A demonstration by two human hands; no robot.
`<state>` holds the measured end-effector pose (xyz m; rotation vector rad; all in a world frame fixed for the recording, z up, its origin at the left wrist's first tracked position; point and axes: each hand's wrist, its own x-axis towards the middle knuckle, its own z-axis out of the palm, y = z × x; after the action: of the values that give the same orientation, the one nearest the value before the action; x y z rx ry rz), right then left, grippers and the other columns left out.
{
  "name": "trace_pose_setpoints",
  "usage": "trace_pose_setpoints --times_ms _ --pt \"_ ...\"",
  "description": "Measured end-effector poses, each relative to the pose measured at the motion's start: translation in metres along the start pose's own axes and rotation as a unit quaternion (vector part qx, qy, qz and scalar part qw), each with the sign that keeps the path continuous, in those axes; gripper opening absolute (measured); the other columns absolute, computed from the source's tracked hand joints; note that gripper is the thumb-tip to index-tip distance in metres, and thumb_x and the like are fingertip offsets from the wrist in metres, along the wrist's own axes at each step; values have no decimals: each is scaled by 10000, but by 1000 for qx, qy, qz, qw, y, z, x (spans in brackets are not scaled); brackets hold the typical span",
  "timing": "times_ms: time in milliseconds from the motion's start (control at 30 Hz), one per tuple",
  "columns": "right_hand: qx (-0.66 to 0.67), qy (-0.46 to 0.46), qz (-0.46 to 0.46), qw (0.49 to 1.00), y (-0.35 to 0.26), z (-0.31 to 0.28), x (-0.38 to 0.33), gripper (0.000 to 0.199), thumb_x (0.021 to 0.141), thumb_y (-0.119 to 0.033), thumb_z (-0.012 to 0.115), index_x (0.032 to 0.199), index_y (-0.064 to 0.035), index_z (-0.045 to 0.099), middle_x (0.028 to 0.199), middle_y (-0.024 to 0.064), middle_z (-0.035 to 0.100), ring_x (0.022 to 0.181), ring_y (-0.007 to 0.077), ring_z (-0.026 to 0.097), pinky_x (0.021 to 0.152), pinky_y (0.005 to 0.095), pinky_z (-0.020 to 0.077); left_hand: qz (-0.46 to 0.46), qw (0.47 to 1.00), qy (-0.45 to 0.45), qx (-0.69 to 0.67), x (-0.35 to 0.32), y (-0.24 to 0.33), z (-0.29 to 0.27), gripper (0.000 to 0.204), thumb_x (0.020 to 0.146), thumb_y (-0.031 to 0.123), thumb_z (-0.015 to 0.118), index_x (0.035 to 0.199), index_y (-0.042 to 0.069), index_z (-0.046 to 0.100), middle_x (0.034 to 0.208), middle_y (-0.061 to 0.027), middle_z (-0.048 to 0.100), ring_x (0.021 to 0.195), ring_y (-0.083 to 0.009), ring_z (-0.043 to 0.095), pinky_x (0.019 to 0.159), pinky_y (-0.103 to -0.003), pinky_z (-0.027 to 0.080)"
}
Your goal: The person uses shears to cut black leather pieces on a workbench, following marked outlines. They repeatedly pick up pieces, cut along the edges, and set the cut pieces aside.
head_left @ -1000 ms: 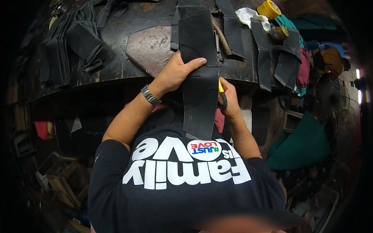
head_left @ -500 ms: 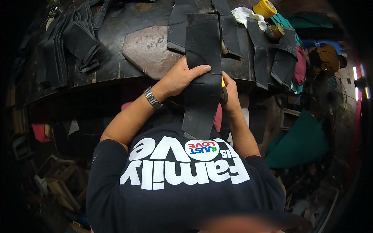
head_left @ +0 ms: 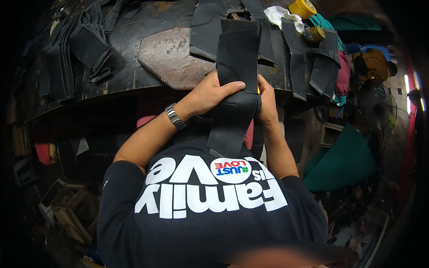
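Note:
A long black sheet strip (head_left: pixel 237 56), looking like leather or rubber, lies lengthwise before me, its near end close to my shirt. My left hand (head_left: pixel 209 93) grips it from the left edge, thumb on top and fingers hidden beneath. At its right edge my right hand (head_left: pixel 267 102) is closed round a yellow-and-black handled tool (head_left: pixel 258 90). Most of that tool is hidden behind the strip and fingers, so its kind does not show. A curved cut or marked line crosses the strip near my left thumb.
On the dark table (head_left: pixel 120 53) sits a flat stone-like slab (head_left: pixel 172 58). Stacked black pieces (head_left: pixel 67 58) lie at left; more black pieces (head_left: pixel 295 58) hang over the right edge. A yellow tub (head_left: pixel 302 9), a small jar (head_left: pixel 314 34) and white cloth (head_left: pixel 282 18) stand far right.
The strip's far end has shifted slightly right and toward me. My right hand has risen a little along the edge, and less of the tool shows.

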<state>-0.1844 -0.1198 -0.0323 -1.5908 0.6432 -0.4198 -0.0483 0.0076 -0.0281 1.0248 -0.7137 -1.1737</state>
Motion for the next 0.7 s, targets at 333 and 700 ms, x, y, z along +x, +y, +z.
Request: trace_pose_setpoints --times_ms 333,700 --pt "59 13 -22 998 7 4 -4 133 808 -4 680 862 -9 559 819 11 608 738 48 546 666 203 462 9 1000 3 18 -1 -4 0 332 915 203 632 1149 -22 559 995 -65 641 864 -97 600 743 -242 510" --pt "34 248 -99 963 20 -42 38 261 804 -167 773 847 -69 535 639 -35 523 491 26 476 445 173 401 59 996 1 -69 -6 5 -1 546 902 89 634 1369 3 364 1244 -86 552 1071 -111 550 929 -262 453"
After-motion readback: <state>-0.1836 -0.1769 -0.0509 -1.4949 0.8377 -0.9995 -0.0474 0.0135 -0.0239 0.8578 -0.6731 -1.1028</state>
